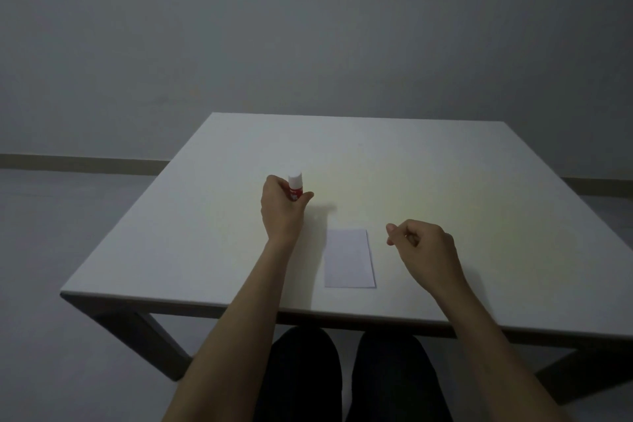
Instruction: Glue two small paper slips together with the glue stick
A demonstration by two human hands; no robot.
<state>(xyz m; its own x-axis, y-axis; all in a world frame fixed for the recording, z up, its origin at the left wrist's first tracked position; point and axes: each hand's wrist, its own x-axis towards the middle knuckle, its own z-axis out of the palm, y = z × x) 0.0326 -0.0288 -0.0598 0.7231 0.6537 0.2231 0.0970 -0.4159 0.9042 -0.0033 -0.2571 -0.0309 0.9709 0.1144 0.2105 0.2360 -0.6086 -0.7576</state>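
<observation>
Apparently, one paper rectangle [349, 258] was seen flat near the front edge of the table [479, 181]; separate slips could not be distinguished | capped glue stick [294, 187] was grasped upright by the left hand [282, 207], beyond-left of the paper | right hand [423, 245] was loosely curled, empty, just right of it | gluing judged not started.

The table [445, 188] has a smooth, matt white top, with darker legs that look like wood. The paper slip [349, 259] on it is flat, thin and matt white. The glue stick [294, 187] looks like smooth plastic, red below and white on top.
</observation>
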